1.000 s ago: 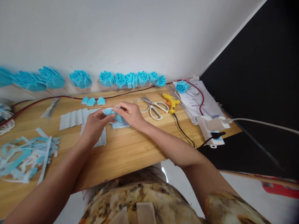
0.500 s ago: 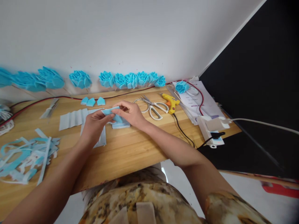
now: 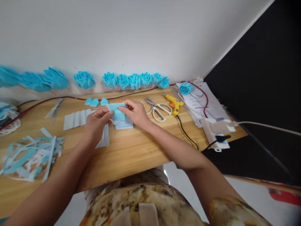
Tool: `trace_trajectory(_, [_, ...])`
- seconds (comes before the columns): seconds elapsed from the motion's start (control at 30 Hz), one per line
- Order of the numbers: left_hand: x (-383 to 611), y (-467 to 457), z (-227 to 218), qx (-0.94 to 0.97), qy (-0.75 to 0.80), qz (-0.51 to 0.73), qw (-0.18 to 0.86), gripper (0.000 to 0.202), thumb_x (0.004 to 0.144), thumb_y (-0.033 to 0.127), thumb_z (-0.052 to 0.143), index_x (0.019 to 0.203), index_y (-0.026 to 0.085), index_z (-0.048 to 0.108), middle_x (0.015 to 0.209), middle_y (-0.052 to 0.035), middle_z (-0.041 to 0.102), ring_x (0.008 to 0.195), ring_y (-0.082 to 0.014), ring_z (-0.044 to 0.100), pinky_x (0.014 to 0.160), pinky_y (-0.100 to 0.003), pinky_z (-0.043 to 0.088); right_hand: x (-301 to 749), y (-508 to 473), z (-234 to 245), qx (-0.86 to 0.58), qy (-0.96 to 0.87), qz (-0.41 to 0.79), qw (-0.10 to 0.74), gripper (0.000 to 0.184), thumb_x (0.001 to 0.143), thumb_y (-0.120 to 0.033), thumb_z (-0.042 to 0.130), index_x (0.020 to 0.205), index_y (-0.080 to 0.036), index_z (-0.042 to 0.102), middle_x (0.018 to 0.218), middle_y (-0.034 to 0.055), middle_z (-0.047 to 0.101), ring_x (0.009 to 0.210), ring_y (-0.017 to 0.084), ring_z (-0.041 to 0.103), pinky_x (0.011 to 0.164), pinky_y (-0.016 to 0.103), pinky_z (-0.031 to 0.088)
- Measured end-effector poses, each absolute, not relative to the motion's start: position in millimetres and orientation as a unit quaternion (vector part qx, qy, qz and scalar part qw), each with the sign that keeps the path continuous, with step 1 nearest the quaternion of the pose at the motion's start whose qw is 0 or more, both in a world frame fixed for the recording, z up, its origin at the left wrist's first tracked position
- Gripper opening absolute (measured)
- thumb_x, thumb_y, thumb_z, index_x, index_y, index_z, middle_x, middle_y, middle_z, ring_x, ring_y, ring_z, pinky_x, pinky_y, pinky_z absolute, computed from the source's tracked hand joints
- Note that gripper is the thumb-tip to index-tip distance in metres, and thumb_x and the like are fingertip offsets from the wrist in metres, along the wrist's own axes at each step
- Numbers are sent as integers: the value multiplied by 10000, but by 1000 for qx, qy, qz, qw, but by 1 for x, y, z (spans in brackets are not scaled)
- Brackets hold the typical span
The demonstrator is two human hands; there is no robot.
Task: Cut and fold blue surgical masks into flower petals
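A small light-blue fabric piece [image 3: 117,112] is held up between my two hands. My left hand [image 3: 97,121] pinches its left edge with thumb and fingers. On the other side, my right hand [image 3: 135,113] grips the upper right corner. Below the held piece lies a stack of pale-blue folded pieces [image 3: 124,126], partly hidden. White pleated sheets [image 3: 77,119] lie to the left, one of them partly under my left hand. Just beyond my hands are several blue petal-shaped cutouts [image 3: 94,102].
Scissors [image 3: 158,108] and a yellow glue gun [image 3: 174,104] lie to the right, near a power strip [image 3: 213,133]. Blue fabric flowers [image 3: 110,80] line the wall. Fabric scraps [image 3: 33,157] are heaped at left. A red-black cable [image 3: 68,97] runs along the back.
The blue piece has been turned so that its broad face now shows flat between my hands. The whole view has shifted slightly, with the table's things appearing a little further right.
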State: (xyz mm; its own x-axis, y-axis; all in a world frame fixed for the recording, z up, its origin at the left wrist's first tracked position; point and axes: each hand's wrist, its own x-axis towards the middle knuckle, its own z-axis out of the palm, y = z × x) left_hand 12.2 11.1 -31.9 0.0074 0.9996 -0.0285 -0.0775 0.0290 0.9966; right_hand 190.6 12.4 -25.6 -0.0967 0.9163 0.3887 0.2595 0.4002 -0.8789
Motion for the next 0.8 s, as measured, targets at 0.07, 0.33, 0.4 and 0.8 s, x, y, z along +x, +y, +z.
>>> trace_trajectory(0.07, [12, 11, -30, 481, 495, 508, 515, 210, 665, 350, 825, 719, 169, 734, 602, 27, 623, 493, -71, 510, 499, -206, 408, 192, 13, -23, -449, -656, 338, 504, 272, 861, -453, 627, 785, -194, 602, 714, -26, 587, 683, 130, 554, 655, 255, 429])
trace_trajectory(0.33, [18, 4, -21, 513, 454, 462, 564, 229, 612, 331, 846, 694, 154, 725, 620, 10, 639, 560, -90, 507, 559, -229, 394, 205, 11, -3, -410, -742, 271, 456, 330, 867, -376, 680, 1158, -223, 696, 1187, 69, 735, 1143, 226, 646, 1003, 382, 464])
trace_trajectory(0.4, [18, 3, -21, 525, 441, 451, 571, 226, 641, 344, 826, 707, 153, 725, 654, 0, 657, 583, -96, 521, 578, -236, 401, 205, 9, -1, -407, -750, 273, 443, 257, 886, -373, 662, 1080, -219, 729, 1083, 51, 765, 1045, 213, 683, 946, 360, 491])
trace_trajectory(0.8, [17, 4, -24, 576, 437, 417, 551, 258, 701, 405, 773, 708, 157, 704, 659, 8, 633, 603, -98, 498, 591, -249, 371, 202, 12, -9, -448, -723, 278, 446, 199, 888, -353, 627, 816, -207, 743, 856, 12, 775, 812, 181, 692, 764, 289, 506])
